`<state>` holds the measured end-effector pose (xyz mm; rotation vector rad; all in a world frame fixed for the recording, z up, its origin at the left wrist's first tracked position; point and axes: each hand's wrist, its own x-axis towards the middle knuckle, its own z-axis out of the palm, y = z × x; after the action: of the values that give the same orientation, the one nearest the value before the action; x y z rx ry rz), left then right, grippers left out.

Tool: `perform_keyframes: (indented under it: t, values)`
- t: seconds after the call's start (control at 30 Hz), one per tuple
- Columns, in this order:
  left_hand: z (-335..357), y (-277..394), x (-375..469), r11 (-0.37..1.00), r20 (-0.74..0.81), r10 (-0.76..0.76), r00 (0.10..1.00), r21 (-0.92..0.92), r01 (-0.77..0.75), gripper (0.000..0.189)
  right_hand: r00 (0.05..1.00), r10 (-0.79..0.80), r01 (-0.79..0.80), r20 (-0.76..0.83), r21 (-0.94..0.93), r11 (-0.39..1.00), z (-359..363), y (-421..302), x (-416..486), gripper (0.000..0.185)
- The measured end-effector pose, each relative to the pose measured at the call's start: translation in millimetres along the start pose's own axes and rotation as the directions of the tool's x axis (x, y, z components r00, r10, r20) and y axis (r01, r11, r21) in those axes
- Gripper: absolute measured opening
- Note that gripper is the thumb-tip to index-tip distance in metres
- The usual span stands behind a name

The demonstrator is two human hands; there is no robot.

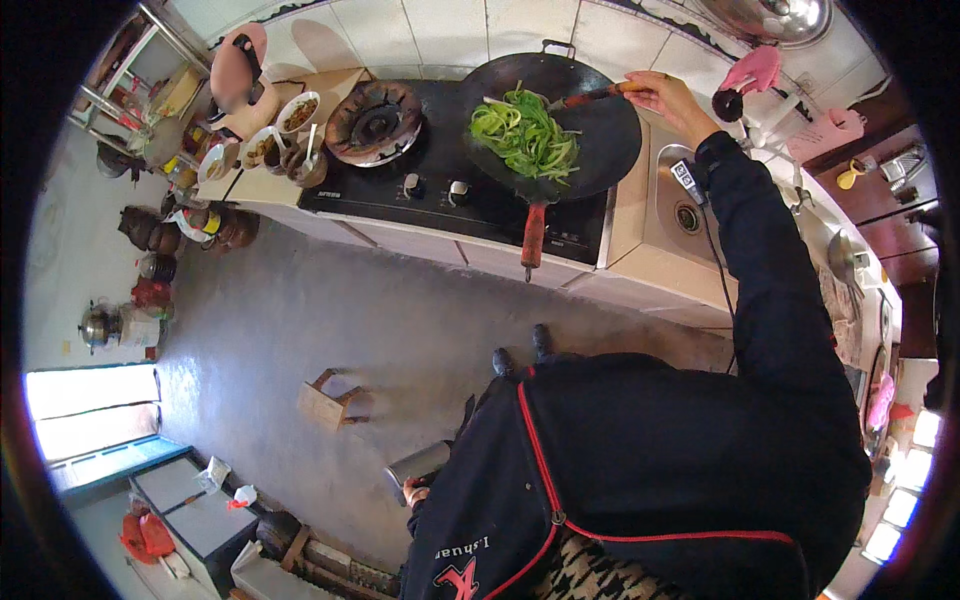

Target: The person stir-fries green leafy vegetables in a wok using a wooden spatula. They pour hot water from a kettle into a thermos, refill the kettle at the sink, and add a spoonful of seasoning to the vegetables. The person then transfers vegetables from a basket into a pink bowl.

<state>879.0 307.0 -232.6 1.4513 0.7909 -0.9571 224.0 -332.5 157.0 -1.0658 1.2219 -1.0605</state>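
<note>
My right hand [670,96] grips the wooden handle of a spatula [596,95], whose head is hidden among sliced green vegetables [525,135]. The greens lie in a black wok [611,142] on the right side of a black gas stove [450,214]. The wok's red handle [533,234] points toward me over the stove's front edge. Low in the view, my left hand [415,491] is at the near end of a grey metal vessel [420,465], partly hidden by my jacket; its fingers look closed on a dark part of it.
Left of the wok is an uncovered burner [373,122]. Beyond it stand bowls of seasonings [298,112] and a jar with a spoon [307,166]. To the right is a sink [660,202], with a cable hanging past it. A small wooden stool [324,405] stands on the floor.
</note>
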Motion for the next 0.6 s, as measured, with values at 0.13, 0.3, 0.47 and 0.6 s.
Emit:
perform_keyframes:
  t: [0.13, 0.3, 0.47, 0.6]
  values:
    - [-1.7, -7.6, -12.3, 1.0, -0.073, 0.024, 0.997, -0.015, -0.025, 0.025, 0.967, -0.236, 0.249, 0.092, -0.18, 0.952, 1.6, -23.8, -16.8, 0.031]
    - [9.5, -13.9, -5.1, 0.998, -0.03, 0.058, 0.998, -0.025, -0.059, 0.024, 0.933, -0.233, 0.345, 0.275, -0.493, 0.799, 24.9, -87.5, -66.0, 0.025]
    - [15.6, -23.1, 18.9, 0.988, 0.114, 0.152, 0.982, -0.02, -0.151, 0.02, 0.905, -0.21, 0.404, 0.371, -0.588, 0.701, 61.8, -104.3, -103.5, 0.02]
    - [14.6, -20.1, 37.9, 0.99, 0.092, -0.142, 0.986, 0.002, 0.142, 0.017, 0.745, -0.265, 0.657, 0.612, -0.608, 0.445, 82.2, -85.1, -115.1, 0.015]
